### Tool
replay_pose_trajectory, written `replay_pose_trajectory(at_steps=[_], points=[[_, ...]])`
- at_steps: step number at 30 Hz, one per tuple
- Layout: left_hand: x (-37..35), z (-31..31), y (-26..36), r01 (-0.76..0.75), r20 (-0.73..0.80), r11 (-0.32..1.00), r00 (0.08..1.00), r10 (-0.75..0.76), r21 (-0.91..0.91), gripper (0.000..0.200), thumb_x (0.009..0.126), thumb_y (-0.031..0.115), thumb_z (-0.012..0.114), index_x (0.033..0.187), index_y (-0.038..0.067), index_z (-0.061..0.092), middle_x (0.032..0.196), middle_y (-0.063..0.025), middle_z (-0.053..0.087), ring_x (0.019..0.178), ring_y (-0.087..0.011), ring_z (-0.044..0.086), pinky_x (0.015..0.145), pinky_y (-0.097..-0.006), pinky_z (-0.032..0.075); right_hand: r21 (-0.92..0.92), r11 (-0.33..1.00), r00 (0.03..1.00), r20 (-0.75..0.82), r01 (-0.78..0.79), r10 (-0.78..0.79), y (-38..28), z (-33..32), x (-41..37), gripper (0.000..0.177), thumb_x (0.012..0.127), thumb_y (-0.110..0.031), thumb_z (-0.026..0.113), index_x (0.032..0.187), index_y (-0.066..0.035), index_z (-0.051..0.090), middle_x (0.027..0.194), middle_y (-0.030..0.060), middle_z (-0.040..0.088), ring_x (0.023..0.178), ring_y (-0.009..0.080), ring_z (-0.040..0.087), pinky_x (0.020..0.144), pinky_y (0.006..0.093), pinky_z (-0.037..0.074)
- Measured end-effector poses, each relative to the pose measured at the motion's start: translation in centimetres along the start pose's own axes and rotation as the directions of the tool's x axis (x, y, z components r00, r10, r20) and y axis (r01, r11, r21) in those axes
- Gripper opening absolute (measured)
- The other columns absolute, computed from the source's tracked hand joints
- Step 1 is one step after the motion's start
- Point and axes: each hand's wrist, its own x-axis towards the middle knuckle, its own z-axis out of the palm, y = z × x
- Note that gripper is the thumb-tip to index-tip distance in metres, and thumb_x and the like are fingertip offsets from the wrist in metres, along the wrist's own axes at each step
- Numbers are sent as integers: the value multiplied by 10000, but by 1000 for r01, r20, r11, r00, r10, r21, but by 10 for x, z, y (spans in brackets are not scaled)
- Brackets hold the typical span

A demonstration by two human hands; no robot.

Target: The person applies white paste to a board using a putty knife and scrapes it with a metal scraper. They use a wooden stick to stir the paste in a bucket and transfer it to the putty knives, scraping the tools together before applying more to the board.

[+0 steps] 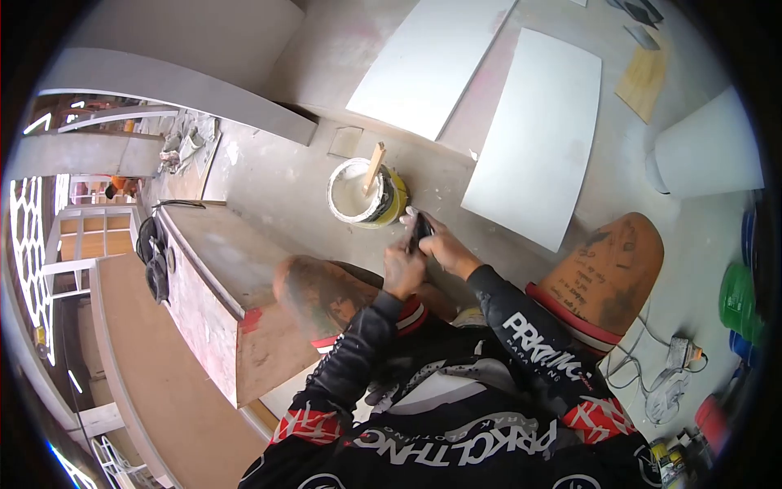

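Observation:
My left hand (403, 267) and my right hand (446, 246) meet in front of my body, between my knees. Both have their fingers closed around a small black object (421, 231), whose kind I cannot make out because the fingers cover much of it. Pale smears mark the fingers. Just beyond them stands a bucket (397, 200) of white paste, with a wooden stick (374, 167) leaning upright in it. The hands appear close to the bucket's near side.
Two white panels (533, 134) (428, 65) lie on the floor ahead. A wooden box (220, 269) stands at my left, with black cables (153, 261) on its edge. At right are a white bin (713, 147), a wooden board (641, 84) and a cord with a plug (683, 354).

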Motion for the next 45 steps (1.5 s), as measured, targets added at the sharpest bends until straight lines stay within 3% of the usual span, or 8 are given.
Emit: replay_pose_trajectory(at_steps=[5, 9, 14, 15, 17, 18, 21, 45], points=[[23, -28, -9, 136, 53, 947, 991, -126, -290, 472, 768, 43, 559, 1239, 21, 581, 1052, -268, 640, 1034, -326, 639, 884, -335, 479, -339, 940, 999, 25, 45, -39, 9, -15, 11, 797, 624, -36, 565, 1392, 33, 362, 1184, 199, 570, 1134, 315, 534, 971, 306, 400], [12, -41, 14, -5, 124, 999, 992, 1, 32, 424, 819, -1, 522, 1232, 56, 597, 1041, -198, 673, 961, -242, 665, 843, -328, 492, -827, 547, 979, 16, 128, -206, -8, -22, 9, 803, 634, -64, 571, 1382, 85, 320, 1225, 287, 507, 1181, 436, 461, 1008, 396, 387], [37, -13, -69, 19, -9, 993, 1000, -18, 120, 468, 728, 76, 532, 1188, 47, 614, 1007, -258, 645, 957, -380, 642, 814, -433, 498, -549, 805, 966, 236, 224, -108, -11, 1, 1, 808, 632, -83, 584, 1377, 99, 330, 1292, 273, 489, 1225, 334, 478, 1029, 354, 370], [38, -8, -89, -279, 285, 601, 955, 88, 749, 428, 747, 77, 533, 1164, 56, 629, 991, -255, 648, 915, -376, 646, 796, -446, 496, -502, 858, 986, 162, 107, -28, 13, -12, 7, 795, 644, -74, 580, 1389, 73, 344, 1269, 206, 523, 1198, 251, 504, 997, 322, 396], [24, -16, -39, -290, -160, 941, 935, 318, 173, 367, 813, 95, 519, 1162, 67, 630, 854, -224, 650, 768, -330, 651, 682, -404, 505, -120, 974, 981, -23, -194, 193, -1, -21, 9, 739, 630, -7, 491, 1365, 19, 423, 1294, 155, 533, 1200, 257, 508, 988, 341, 405], [13, -22, -8, 146, 96, 987, 984, -153, 74, 453, 765, 130, 605, 1215, 82, 617, 894, -113, 681, 744, -258, 639, 731, -366, 505, 147, 989, 999, -40, 0, 6, 14, -28, 19, 784, 612, 3, 437, 1394, 12, 388, 1313, 153, 524, 1223, 246, 491, 1010, 330, 382], [-9, -6, 21, 188, 146, 886, 980, -138, -424, 445, 814, 72, 595, 1259, 80, 589, 733, -80, 632, 670, -92, 511, 679, -290, 476, 272, 962, 1000, 1, -12, 12, 5, -22, 23, 803, 611, -4, 407, 1413, 10, 359, 1344, 160, 496, 1244, 247, 472, 1032, 334, 364], [14, 4, 6, 111, 21, 983, 994, -109, -146, 451, 822, 79, 517, 1270, 80, 567, 864, -264, 638, 735, -200, 672, 686, -330, 509, 287, 944, 975, -96, -164, 199, 49, -19, 12, 764, 599, 32, 380, 1362, 28, 406, 1183, 65, 543, 1003, 174, 536, 812, 212, 419]])
